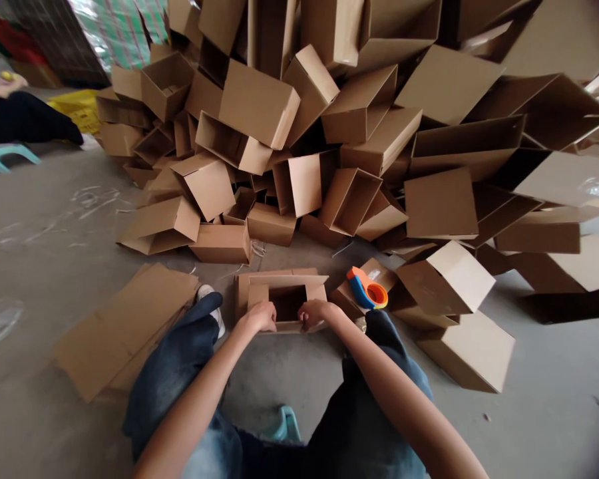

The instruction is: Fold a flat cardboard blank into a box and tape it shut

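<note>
Visibly, the left hand [263, 316] and right hand [313, 313] both grip a plain brown carton [258, 293] at its near edge.

Cardboard sheets [130, 326] lie left of the handled box [288, 326], tape dispenser [360, 289] right.

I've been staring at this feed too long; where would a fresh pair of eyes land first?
Probably on the jumbled heap of cardboard boxes filling much of the upper picture. Next might come the bright orange-and-blue tape dispenser, just right of the open box below the picture's middle. The left hand and right hand are at that box's near side.
</note>
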`<state>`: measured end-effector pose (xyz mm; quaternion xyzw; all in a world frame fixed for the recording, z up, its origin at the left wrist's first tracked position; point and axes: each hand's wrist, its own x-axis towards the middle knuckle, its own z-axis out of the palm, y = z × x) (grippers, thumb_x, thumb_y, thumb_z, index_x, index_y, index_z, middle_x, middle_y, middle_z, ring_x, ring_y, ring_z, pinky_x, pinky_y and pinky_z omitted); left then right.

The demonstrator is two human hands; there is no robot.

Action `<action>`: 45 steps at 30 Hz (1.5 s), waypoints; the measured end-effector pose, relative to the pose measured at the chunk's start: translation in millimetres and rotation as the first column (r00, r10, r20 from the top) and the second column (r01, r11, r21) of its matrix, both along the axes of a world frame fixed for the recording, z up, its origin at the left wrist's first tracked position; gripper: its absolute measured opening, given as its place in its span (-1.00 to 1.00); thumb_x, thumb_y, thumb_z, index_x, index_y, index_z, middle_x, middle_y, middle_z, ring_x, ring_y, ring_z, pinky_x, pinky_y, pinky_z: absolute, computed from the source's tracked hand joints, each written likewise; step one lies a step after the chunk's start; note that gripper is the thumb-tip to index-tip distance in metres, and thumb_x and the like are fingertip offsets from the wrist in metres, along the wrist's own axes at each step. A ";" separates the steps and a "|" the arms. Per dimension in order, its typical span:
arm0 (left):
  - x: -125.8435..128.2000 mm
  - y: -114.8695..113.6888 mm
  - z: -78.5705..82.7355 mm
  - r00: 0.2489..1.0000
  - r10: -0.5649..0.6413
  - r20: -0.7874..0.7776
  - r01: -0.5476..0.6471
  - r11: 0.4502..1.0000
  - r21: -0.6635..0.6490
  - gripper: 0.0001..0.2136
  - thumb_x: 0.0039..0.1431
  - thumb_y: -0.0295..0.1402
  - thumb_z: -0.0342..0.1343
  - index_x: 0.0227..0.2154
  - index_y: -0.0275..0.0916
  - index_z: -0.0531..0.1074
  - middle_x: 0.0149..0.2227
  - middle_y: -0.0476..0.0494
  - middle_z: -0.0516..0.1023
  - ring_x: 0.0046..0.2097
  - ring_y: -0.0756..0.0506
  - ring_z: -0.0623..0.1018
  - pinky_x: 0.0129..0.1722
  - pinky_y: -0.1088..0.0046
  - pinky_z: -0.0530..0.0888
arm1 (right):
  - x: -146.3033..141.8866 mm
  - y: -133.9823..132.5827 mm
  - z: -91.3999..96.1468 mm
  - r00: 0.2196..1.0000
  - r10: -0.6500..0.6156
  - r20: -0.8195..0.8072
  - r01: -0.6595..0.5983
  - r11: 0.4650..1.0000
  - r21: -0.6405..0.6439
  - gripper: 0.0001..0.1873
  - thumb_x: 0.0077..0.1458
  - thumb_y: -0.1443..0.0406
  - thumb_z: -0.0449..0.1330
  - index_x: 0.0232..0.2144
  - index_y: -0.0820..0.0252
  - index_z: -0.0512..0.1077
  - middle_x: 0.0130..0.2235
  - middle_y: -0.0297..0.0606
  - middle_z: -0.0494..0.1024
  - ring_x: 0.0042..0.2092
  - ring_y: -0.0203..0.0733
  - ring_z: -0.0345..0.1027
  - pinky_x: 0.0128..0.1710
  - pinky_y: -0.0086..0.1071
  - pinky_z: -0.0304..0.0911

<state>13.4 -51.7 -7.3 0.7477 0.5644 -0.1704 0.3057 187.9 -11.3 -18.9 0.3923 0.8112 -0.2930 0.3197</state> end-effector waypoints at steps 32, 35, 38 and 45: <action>-6.6 -14.8 -8.2 0.995 0.103 -0.018 -0.102 0.993 0.067 -0.75 -0.06 -0.18 0.17 -0.29 -0.14 0.48 -0.17 -0.11 0.49 -0.13 -0.09 0.48 -0.21 0.51 0.35 | 16.9 -35.1 -8.2 0.951 -0.191 -0.242 0.242 0.949 0.204 -0.66 0.02 0.03 0.10 -0.22 0.00 0.49 -0.20 -0.25 0.55 -0.12 -0.10 0.39 -0.19 -0.42 0.22; -2.7 -15.6 -6.1 0.996 0.069 -0.049 -0.067 0.997 0.048 -0.79 -0.10 -0.25 0.21 -0.35 -0.16 0.49 -0.21 -0.12 0.52 -0.14 -0.09 0.49 -0.23 0.53 0.36 | 15.4 -45.1 -16.5 0.949 -0.195 -0.248 0.267 0.915 0.302 -0.53 0.02 -0.08 0.03 -0.27 0.08 0.50 -0.25 -0.18 0.55 -0.17 -0.08 0.42 -0.22 -0.41 0.22; 2.4 -17.8 -4.9 0.995 0.072 -0.066 -0.069 0.996 0.051 -0.81 -0.10 -0.31 0.20 -0.35 -0.19 0.50 -0.20 -0.17 0.52 -0.14 -0.11 0.50 -0.24 0.50 0.37 | 13.1 -51.6 -19.8 0.949 -0.202 -0.242 0.283 0.885 0.370 -0.45 0.01 -0.14 -0.03 -0.30 0.11 0.50 -0.25 -0.13 0.55 -0.19 -0.06 0.42 -0.23 -0.40 0.22; 3.5 -34.6 -15.2 0.997 0.062 -0.049 -0.049 0.972 0.228 -0.81 0.00 -0.36 0.04 -0.32 -0.29 0.47 -0.19 -0.26 0.52 -0.11 -0.15 0.49 -0.16 0.43 0.38 | 9.7 -49.8 -19.0 0.957 -0.176 -0.230 0.257 0.882 0.395 -0.41 -0.02 -0.18 -0.04 -0.33 0.12 0.49 -0.26 -0.12 0.55 -0.20 -0.05 0.42 -0.24 -0.39 0.23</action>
